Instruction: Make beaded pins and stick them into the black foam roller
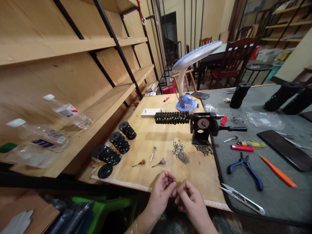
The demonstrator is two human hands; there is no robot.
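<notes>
My left hand [162, 191] and my right hand [191, 198] meet at the near edge of the wooden table [156, 136], fingers curled and pinched together, fingertips touching. What they pinch is too small to make out. Just beyond them lie a heap of small coloured beads and hooks [180, 152] and two small feathered lures [159, 162]. Farther back a black hand-crank winder [202, 127] carries a spool row with green and orange tags [172, 117].
Stacks of black spools [117, 144] lie left on the table. On the grey mat [263, 182] to the right lie blue pliers [246, 166], snips [241, 196], a red lighter [242, 148] and an orange tool [278, 171]. A desk lamp [187, 78] stands behind. Plastic bottles [65, 112] rest on the left shelf.
</notes>
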